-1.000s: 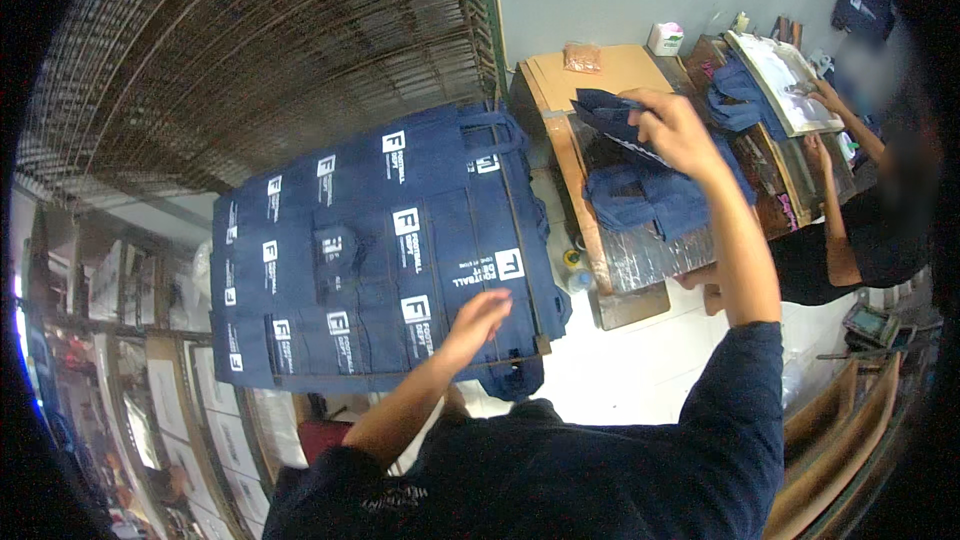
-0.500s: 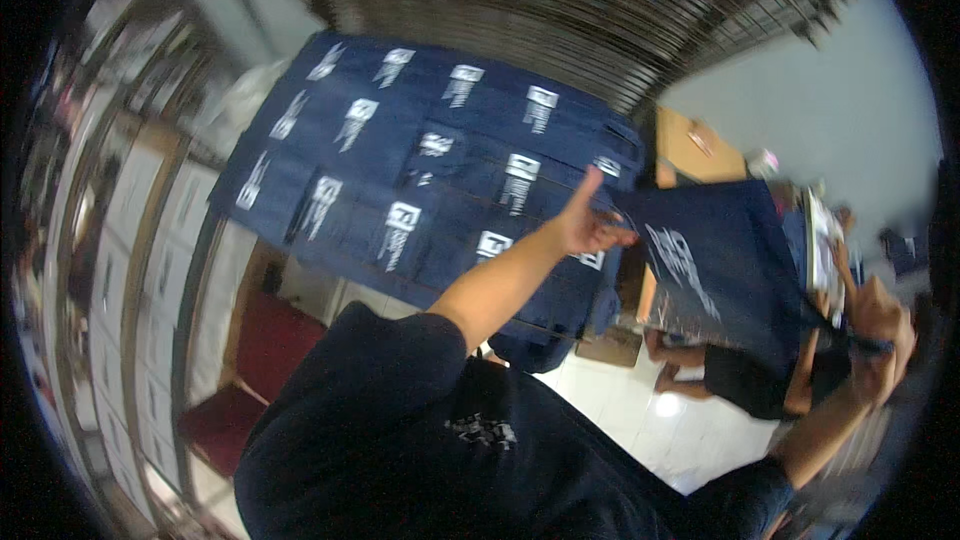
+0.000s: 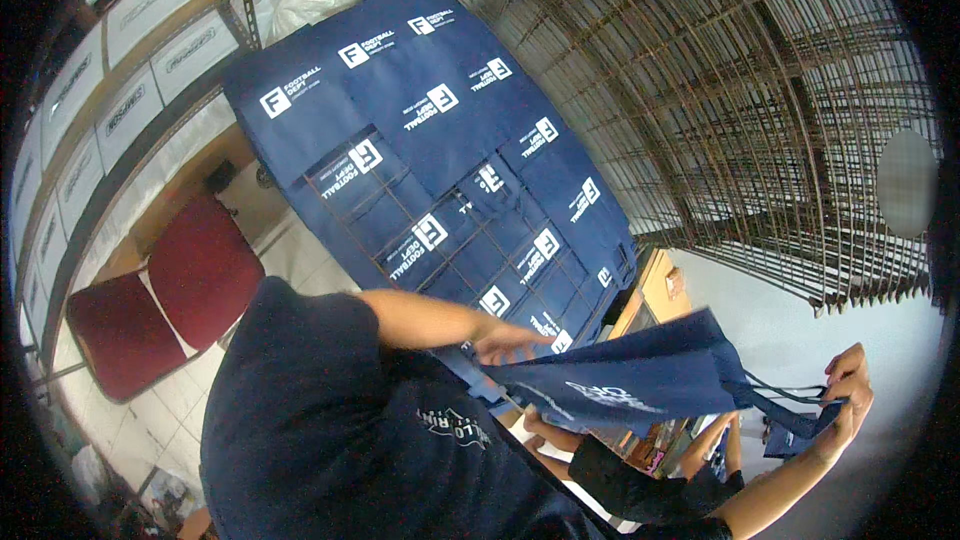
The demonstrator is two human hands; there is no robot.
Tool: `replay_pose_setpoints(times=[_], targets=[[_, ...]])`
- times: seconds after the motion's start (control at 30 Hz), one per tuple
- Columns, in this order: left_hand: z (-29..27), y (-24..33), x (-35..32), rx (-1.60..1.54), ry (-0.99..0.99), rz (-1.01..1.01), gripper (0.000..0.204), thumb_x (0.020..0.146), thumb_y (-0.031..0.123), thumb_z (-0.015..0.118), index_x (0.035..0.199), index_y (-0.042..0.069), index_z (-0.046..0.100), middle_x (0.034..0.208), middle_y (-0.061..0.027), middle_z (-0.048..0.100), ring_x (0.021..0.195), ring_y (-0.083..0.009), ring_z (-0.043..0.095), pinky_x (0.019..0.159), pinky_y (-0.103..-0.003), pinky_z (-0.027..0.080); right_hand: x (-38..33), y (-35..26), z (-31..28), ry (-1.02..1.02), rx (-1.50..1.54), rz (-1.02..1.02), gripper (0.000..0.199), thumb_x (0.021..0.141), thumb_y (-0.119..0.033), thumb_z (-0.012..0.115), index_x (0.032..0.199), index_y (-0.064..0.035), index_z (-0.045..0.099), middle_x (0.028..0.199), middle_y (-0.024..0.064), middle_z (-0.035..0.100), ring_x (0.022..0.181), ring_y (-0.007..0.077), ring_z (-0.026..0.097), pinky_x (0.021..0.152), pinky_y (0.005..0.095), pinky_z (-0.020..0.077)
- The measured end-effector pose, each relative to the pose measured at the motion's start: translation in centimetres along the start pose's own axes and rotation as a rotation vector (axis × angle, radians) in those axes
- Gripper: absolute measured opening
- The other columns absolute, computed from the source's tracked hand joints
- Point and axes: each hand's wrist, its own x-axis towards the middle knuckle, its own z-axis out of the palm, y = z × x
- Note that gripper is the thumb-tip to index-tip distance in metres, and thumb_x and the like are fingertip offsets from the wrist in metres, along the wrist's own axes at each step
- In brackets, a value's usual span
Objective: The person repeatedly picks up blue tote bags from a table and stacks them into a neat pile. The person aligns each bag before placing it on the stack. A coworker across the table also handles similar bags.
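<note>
A dark blue tote bag point(image 3: 630, 380) with a white print stretches sideways in front of my body. Its cord-like handles run up to my right hand point(image 3: 850, 395), whose fingers are closed around them at the right. My left hand point(image 3: 510, 342) lies at the bag's other end, fingers stretched out and slightly blurred; whether it presses on the fabric is hard to make out. Beyond it, many more blue bags with white prints point(image 3: 440, 100) lie in overlapping rows over a rack of thin metal bars.
Tall stacked wire racks point(image 3: 700, 70) rise at the back right. Dark red chairs point(image 3: 205, 275) and shelves of white boxes point(image 3: 130, 115) stand at the left. Below the held bag, a person in dark clothing point(image 3: 640, 485) is near a wooden table point(image 3: 645, 290).
My view has turned, so the rack of bags now slants differently. The held bag has swung to a more level position, still hanging from my right hand. My left hand has lowered.
</note>
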Motion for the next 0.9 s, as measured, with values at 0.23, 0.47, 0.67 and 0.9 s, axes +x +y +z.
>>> replay_pose_setpoints(times=[0.23,0.47,0.67,0.9], targets=[[1.7,-4.2,-9.0,-0.438,-0.350,0.048,0.051,0.082,0.059,0.047,0.100,0.012,0.056,0.104,-0.0055,0.061,0.084,-0.0187,0.061,0.066,-0.030,0.051,3.4,-1.8,0.3,-0.052,-0.042,0.122,0.043,0.077,-0.051,0.057,0.066,-0.0089,0.058,0.074,0.0032,0.034,0.069,0.0146,0.032,0.060,0.0276,0.0225],[1.5,0.4,-18.8,-0.279,0.160,0.514,0.068,0.064,0.002,0.053,0.130,0.000,0.037,0.110,-0.0100,0.057,0.098,-0.0165,0.055,0.084,-0.027,0.045,-0.8,-0.2,-2.6,-0.024,-0.163,0.389,0.051,0.082,-0.054,0.053,0.088,-0.0037,0.058,0.088,0.0071,0.052,0.081,0.0168,0.047,0.072,0.0295,0.0360],[-1.1,3.4,-25.4,0.018,0.583,0.994,0.087,0.066,-0.012,0.051,0.142,0.016,0.018,0.125,-0.0130,0.044,0.099,-0.0198,0.053,0.080,-0.026,0.044,-1.9,2.9,2.7,-0.097,0.339,0.627,0.042,0.078,-0.034,0.055,0.097,0.0036,0.055,0.094,0.0145,0.059,0.079,0.0173,0.057,0.067,0.0297,0.0474],[-4.6,8.1,-29.1,0.385,0.931,1.133,0.043,0.077,-0.007,0.057,0.118,0.007,0.054,0.111,-0.0049,0.056,0.091,-0.0110,0.055,0.081,-0.024,0.045,-0.7,8.4,17.2,0.347,0.608,0.969,0.031,0.081,-0.023,0.052,0.097,0.0022,0.060,0.088,0.0098,0.064,0.079,0.0167,0.059,0.065,0.0258,0.0446]])
